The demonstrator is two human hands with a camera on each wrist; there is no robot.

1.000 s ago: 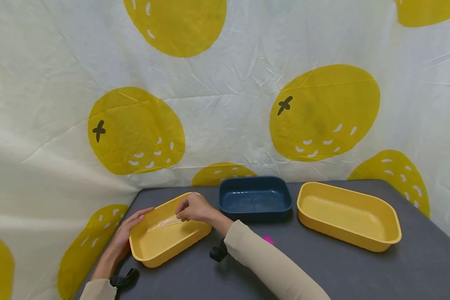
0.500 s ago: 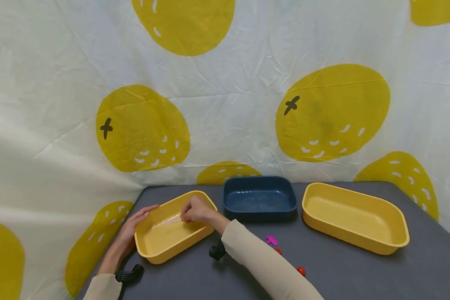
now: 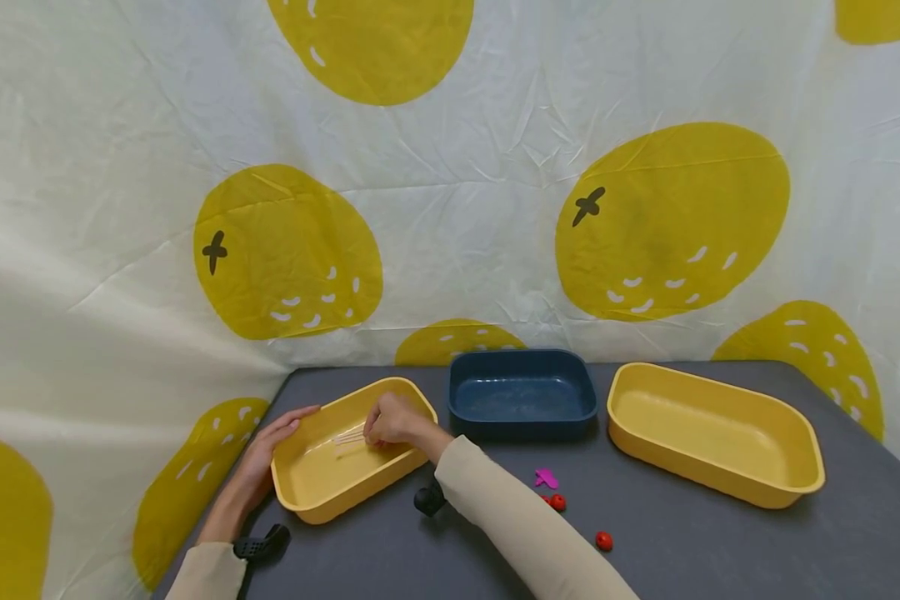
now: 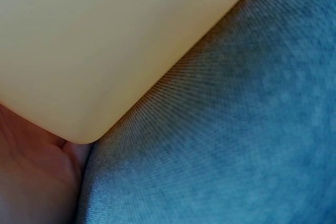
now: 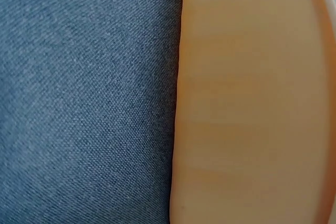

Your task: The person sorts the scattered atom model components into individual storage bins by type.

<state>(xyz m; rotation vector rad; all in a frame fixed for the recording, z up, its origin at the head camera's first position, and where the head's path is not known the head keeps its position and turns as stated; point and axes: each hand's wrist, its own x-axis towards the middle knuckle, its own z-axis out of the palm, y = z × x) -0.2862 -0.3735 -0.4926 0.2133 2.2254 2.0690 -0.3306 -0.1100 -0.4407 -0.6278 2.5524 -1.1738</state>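
In the head view my left hand [image 3: 261,454] rests along the left side of a tilted yellow tray [image 3: 300,492], fingers fairly straight over its rim. The left wrist view shows part of that hand [image 4: 34,166] against the tray's outer wall [image 4: 105,51]. Inside the tray, near its right end, my right hand [image 3: 392,421] has curled fingers pinching several thin pale sticks [image 3: 350,437]; their right ends are hidden by the fingers. The sticks lie low, close to the tray floor. Only the tray's outer wall [image 5: 252,98] and the tabletop appear in the right wrist view.
A dark blue tray [image 3: 522,427] stands behind and right of my right hand. Farther right is another yellow tray [image 3: 712,475]. A small magenta piece [image 3: 546,478] and small red round pieces [image 3: 603,541] lie on the grey table [image 3: 690,550] beside my right sleeve.
My right hand has gone lower into the yellow tray with the sticks. The left hand keeps its place on the tray. The head view has shifted slightly, uncovering the red pieces.
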